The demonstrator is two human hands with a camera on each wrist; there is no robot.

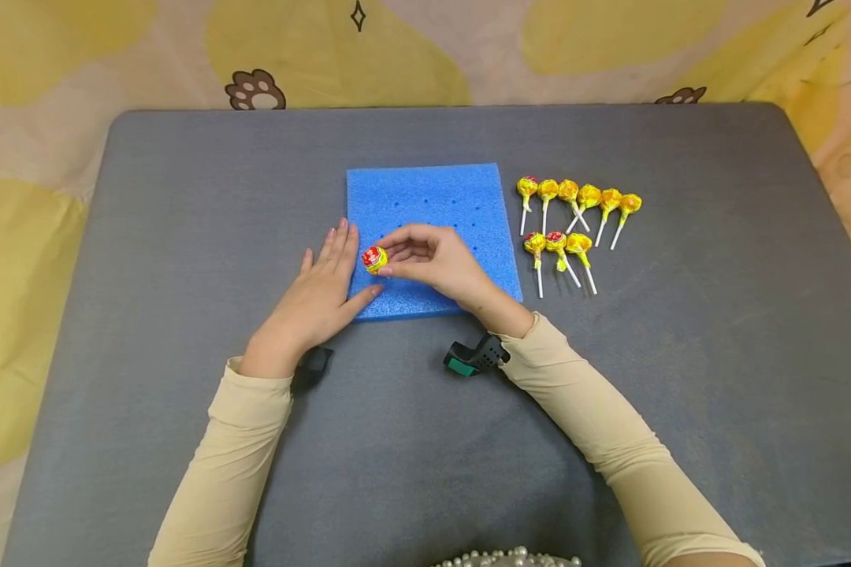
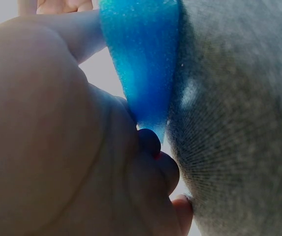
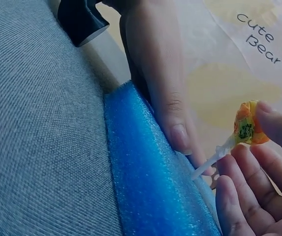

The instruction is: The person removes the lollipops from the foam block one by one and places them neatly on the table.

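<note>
My right hand (image 1: pixel 440 264) pinches a lollipop (image 1: pixel 373 260) in a yellow-and-red wrapper by its candy head, above the left part of a blue foam block (image 1: pixel 425 185). In the right wrist view, the white stick (image 3: pixel 208 166) slants down to the foam's top; whether its tip has gone in cannot be told. Small dark holes dot the foam. My left hand (image 1: pixel 312 295) lies with straight fingers along the block's left edge, thumb over the near corner. The left wrist view shows the palm close up beside the foam's side (image 2: pixel 143 59).
To the right of the foam lie several wrapped lollipops in two rows, a back row (image 1: pixel 548 190) and a front row (image 1: pixel 534 242), some sticks crossing. The grey table (image 1: pixel 716 354) meets a patterned yellow cloth (image 1: pixel 425 55) behind. A black wrist device (image 1: pixel 477 356) sits under the right wrist.
</note>
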